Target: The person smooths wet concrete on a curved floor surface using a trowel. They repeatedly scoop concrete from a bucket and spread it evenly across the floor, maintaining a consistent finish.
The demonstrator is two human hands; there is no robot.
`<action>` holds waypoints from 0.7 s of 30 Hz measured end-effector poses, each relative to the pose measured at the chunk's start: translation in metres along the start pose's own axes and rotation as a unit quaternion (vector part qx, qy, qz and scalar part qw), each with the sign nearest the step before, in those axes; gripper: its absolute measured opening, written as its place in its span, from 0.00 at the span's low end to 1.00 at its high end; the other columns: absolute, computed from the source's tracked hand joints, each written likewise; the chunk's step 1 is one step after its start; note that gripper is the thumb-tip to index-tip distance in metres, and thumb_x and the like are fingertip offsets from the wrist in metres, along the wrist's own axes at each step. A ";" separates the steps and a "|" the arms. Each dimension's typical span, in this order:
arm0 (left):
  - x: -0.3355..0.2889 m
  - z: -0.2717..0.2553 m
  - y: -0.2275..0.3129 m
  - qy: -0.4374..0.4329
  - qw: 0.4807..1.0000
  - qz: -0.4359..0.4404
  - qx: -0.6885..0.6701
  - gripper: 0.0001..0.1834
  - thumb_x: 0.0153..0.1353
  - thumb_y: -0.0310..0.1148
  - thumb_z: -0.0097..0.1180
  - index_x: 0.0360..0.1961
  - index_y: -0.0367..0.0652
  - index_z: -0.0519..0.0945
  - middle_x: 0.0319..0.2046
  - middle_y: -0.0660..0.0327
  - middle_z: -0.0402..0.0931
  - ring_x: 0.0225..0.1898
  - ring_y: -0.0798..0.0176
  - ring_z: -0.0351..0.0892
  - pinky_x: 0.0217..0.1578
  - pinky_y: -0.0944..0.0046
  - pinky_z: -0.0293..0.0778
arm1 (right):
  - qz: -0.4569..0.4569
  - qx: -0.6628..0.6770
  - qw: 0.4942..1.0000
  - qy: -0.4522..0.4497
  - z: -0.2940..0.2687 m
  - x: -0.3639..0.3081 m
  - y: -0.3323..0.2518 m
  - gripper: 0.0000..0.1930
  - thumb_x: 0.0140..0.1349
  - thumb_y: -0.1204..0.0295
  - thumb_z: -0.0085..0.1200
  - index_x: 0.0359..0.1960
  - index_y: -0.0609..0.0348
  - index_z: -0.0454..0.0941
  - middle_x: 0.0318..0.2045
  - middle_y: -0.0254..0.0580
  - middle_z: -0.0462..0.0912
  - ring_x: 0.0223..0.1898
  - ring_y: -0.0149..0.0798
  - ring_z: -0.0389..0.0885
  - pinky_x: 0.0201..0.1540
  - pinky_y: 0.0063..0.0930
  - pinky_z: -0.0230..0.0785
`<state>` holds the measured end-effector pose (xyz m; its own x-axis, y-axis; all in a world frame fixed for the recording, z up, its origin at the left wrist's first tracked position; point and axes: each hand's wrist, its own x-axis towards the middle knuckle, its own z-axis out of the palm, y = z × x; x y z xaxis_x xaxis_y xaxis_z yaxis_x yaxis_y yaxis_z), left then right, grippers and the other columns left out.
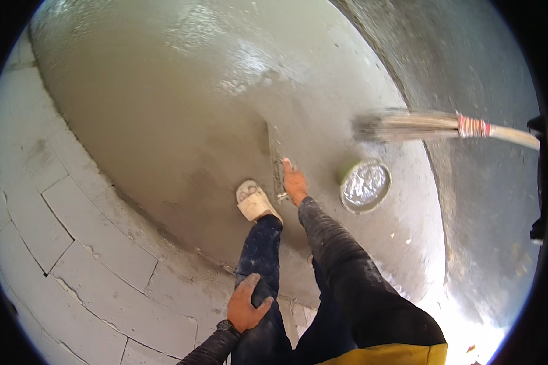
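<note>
We seem to be smoothing wet cement (164,115), right hand (295,185) fingers clamped on the trowel (275,149), left hand (246,307) fingers loose over our knee (271,282); the next stroke likely needs levelness.

two grips here, the left grip (248,304) and the right grip (295,184), both bare. tools come to two: one trowel (273,146) and one broom (417,126). just one bucket (347,167) too. clothing-wise i get two dark sleeves (347,261), two trouser legs (260,252), one wristwatch (228,328), and one slipper (256,205) that shows clearly. pale blocks (100,267)? several, can't give an exact number, they run off the rim.
</note>
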<state>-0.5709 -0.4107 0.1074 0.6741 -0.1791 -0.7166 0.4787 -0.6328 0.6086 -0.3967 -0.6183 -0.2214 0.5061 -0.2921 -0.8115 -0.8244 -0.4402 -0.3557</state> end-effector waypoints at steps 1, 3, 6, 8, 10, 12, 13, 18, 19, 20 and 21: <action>-0.001 0.005 0.000 0.000 1.000 0.006 0.007 0.38 0.59 0.44 0.69 0.66 0.35 0.73 0.64 0.42 0.73 0.65 0.40 0.73 0.67 0.51 0.68 | -0.016 -0.028 0.999 0.000 -0.004 -0.010 0.005 0.43 0.71 0.33 0.40 0.61 0.67 0.74 0.56 0.74 0.77 0.60 0.67 0.76 0.62 0.49 0.68; -0.003 0.013 0.004 -0.025 0.999 0.005 0.041 0.38 0.59 0.44 0.68 0.66 0.34 0.73 0.65 0.42 0.72 0.66 0.40 0.71 0.67 0.50 0.67 | -0.041 -0.073 0.996 0.012 -0.024 -0.036 0.007 0.43 0.70 0.34 0.42 0.62 0.68 0.73 0.55 0.74 0.78 0.59 0.68 0.76 0.62 0.49 0.68; -0.002 0.024 0.024 -0.018 0.995 0.029 0.098 0.39 0.61 0.45 0.67 0.67 0.32 0.71 0.66 0.38 0.70 0.68 0.37 0.68 0.69 0.47 0.64 | 0.020 0.070 0.995 0.070 -0.081 -0.107 0.007 0.39 0.69 0.37 0.48 0.58 0.68 0.77 0.54 0.70 0.80 0.58 0.65 0.77 0.61 0.47 0.68; 0.013 0.031 0.052 0.020 0.984 0.092 0.154 0.39 0.61 0.46 0.67 0.67 0.33 0.71 0.66 0.39 0.69 0.67 0.37 0.69 0.67 0.47 0.65 | -0.025 0.199 0.977 0.066 -0.140 -0.153 0.017 0.36 0.68 0.40 0.54 0.54 0.67 0.79 0.50 0.64 0.82 0.53 0.60 0.80 0.59 0.44 0.70; 0.042 0.040 0.100 0.092 0.960 0.211 0.158 0.39 0.61 0.46 0.67 0.67 0.33 0.70 0.67 0.38 0.68 0.66 0.35 0.68 0.66 0.45 0.65 | -0.052 0.323 0.942 0.078 -0.208 -0.186 0.038 0.30 0.67 0.46 0.60 0.49 0.66 0.82 0.45 0.53 0.85 0.46 0.49 0.82 0.54 0.39 0.72; 0.083 0.050 0.172 0.133 0.951 0.244 0.138 0.37 0.61 0.40 0.68 0.67 0.33 0.70 0.66 0.38 0.69 0.66 0.36 0.69 0.66 0.45 0.65 | -0.056 0.413 0.905 0.091 -0.279 -0.211 0.067 0.23 0.65 0.53 0.65 0.47 0.63 0.84 0.39 0.41 0.85 0.40 0.37 0.82 0.48 0.34 0.74; 0.110 0.056 0.218 0.168 0.931 0.297 0.129 0.37 0.60 0.37 0.69 0.68 0.34 0.70 0.67 0.40 0.69 0.67 0.38 0.69 0.67 0.47 0.65 | -0.021 0.432 0.898 0.086 -0.318 -0.218 0.085 0.21 0.64 0.56 0.67 0.47 0.62 0.84 0.37 0.35 0.85 0.37 0.32 0.81 0.45 0.31 0.75; 0.193 0.099 0.488 0.256 0.844 0.462 0.099 0.43 0.58 0.37 0.70 0.72 0.35 0.65 0.72 0.43 0.63 0.73 0.43 0.62 0.72 0.50 0.58 | -0.015 0.264 0.943 0.202 -0.514 -0.257 0.215 0.20 0.60 0.60 0.67 0.47 0.60 0.85 0.40 0.42 0.86 0.40 0.37 0.84 0.44 0.34 0.76; 0.202 0.111 0.538 0.256 0.827 0.493 0.088 0.48 0.56 0.41 0.71 0.73 0.31 0.61 0.73 0.39 0.59 0.74 0.40 0.58 0.74 0.48 0.55 | -0.011 0.205 0.956 0.210 -0.550 -0.260 0.250 0.21 0.59 0.57 0.65 0.46 0.64 0.85 0.43 0.46 0.87 0.40 0.40 0.84 0.46 0.36 0.76; 0.210 0.123 0.581 0.256 0.827 0.496 0.075 0.52 0.54 0.42 0.72 0.73 0.30 0.59 0.73 0.37 0.57 0.75 0.39 0.56 0.74 0.47 0.54 | -0.022 0.147 0.960 0.236 -0.574 -0.274 0.289 0.20 0.60 0.58 0.63 0.43 0.65 0.86 0.38 0.46 0.87 0.37 0.42 0.84 0.43 0.38 0.75; 0.216 0.133 0.616 0.260 0.825 0.499 0.053 0.55 0.53 0.44 0.73 0.74 0.29 0.57 0.73 0.35 0.56 0.75 0.38 0.54 0.75 0.46 0.53 | -0.008 0.164 0.956 0.245 -0.600 -0.289 0.329 0.19 0.61 0.59 0.61 0.39 0.67 0.86 0.33 0.46 0.88 0.33 0.43 0.83 0.40 0.40 0.74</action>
<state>-0.2048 -0.9398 0.2819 0.8666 -0.3210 0.3822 -0.4932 -0.4335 0.7542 -0.6621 -1.1881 0.1743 0.5104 -0.6852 -0.5196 -0.8106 -0.1817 -0.5567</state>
